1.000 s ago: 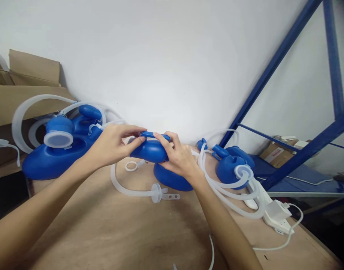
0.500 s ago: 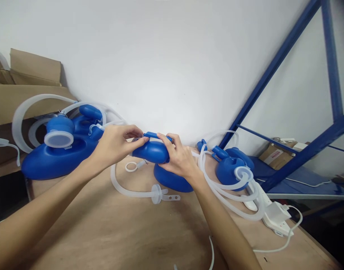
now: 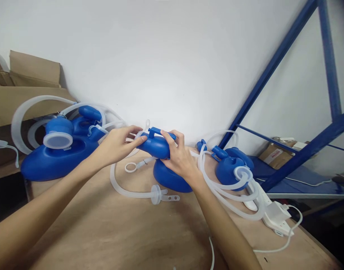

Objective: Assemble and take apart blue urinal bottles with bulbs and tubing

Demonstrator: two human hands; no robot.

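Note:
My right hand (image 3: 179,152) is closed round a rounded blue plastic piece with a bar-shaped handle (image 3: 157,145), its index finger lying along the bar. My left hand (image 3: 123,140) pinches the left end of this piece between thumb and fingers. A translucent tab (image 3: 147,124) sticks up behind that end; what it joins is mostly hidden by my left fingers. Below my right hand, a blue plastic bottle (image 3: 172,179) rests on the table. In front lies a translucent tube (image 3: 127,193) ending in a round cap (image 3: 156,194) with a holed strap. A translucent ring (image 3: 130,167) lies beside them.
Blue bottles (image 3: 56,161) with coiled tubes stand at left before cardboard boxes (image 3: 34,97). Another blue bottle (image 3: 231,170) with tubing is at right, near a white power strip (image 3: 278,225) and its cable. A blue metal rack (image 3: 273,67) rises at right, against the wall.
The blue piece has turned in my hands, so its bar handle stands out more and tilts down to the right. The translucent tab has come into view behind it.

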